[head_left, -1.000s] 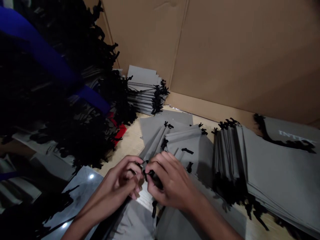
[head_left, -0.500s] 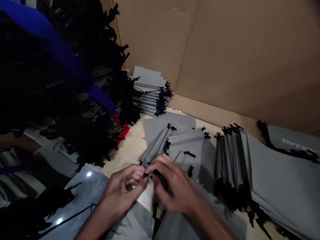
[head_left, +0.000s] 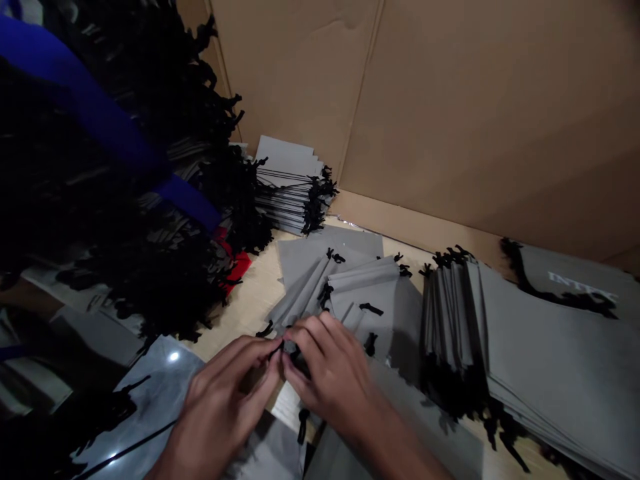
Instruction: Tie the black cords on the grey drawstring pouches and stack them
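My left hand (head_left: 220, 390) and my right hand (head_left: 333, 373) meet fingertip to fingertip at the lower middle of the view. Both are closed in a pinch on a short black cord (head_left: 278, 347), mostly hidden by the fingers. Just beyond them lie several grey drawstring bags (head_left: 367, 272), loosely overlapped, with knotted black cord ends (head_left: 371, 309) sticking out. Another grey bag (head_left: 345, 457) lies below my right forearm. Whether the pinched cord is knotted cannot be made out.
Bundled bags with black cords (head_left: 165, 280) and a blue strap (head_left: 190, 200) rise at the left. A small bag stack (head_left: 285, 163) stands behind. Larger grey bags (head_left: 545, 340) are piled at right. Cardboard (head_left: 450, 100) walls the back. Shiny plastic (head_left: 165, 380) lies front left.
My hands have drawn closer together and shifted slightly left in the view, with the fingertips now covering more of the cord. The whole scene has shifted a little left as well.
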Tool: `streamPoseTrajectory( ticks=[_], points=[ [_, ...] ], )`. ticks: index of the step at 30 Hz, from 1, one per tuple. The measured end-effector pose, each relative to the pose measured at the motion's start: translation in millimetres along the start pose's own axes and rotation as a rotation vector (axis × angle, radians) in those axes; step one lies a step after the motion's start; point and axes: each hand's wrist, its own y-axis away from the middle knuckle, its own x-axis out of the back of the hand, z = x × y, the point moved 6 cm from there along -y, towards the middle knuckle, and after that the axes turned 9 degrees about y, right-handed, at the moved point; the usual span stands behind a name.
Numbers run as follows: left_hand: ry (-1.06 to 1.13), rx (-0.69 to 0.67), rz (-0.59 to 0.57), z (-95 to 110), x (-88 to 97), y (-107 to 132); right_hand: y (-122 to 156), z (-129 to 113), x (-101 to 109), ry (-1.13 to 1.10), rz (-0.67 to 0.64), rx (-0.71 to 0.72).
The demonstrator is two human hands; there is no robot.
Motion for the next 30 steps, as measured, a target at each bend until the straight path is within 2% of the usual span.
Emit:
streamPoseTrajectory(
  ticks=[5,8,11,16,20,24,27,30],
  points=[
    [-0.042,-0.005,0.089,2.9,4.6,3.1,-2.6,-3.3,4.0,0.009,0.079,0.004],
    [-0.016,0.096,0.152,-6.6,4.8,6.8,-5.0,-4.7,5.1,0.008,0.102,0.010],
    [0.074,0.185,0.203,-22.0,2.3,10.3,-7.9,-5.4,5.3,0.020,0.070,0.029],
    [0.232,0.349,0.125,-50.6,-3.6,13.8,-9.3,-5.8,7.6,0.044,0.071,0.060],
    [0.234,0.384,0.070,-51.3,-0.4,9.4,-8.8,-7.0,3.6,0.059,0.051,0.063],
    [0.185,0.322,0.072,-40.3,4.0,4.3,-10.8,-4.7,-3.3,-0.024,-0.053,-0.026],
    [0.115,0.171,0.066,-32.0,7.8,4.8,-14.6,-2.1,-2.7,-0.132,-0.138,-0.057],
    [0.039,-0.003,-0.017,-26.2,9.1,6.8,-20.2,2.7,5.2,-0.216,-0.236,-0.046]
  ],
)
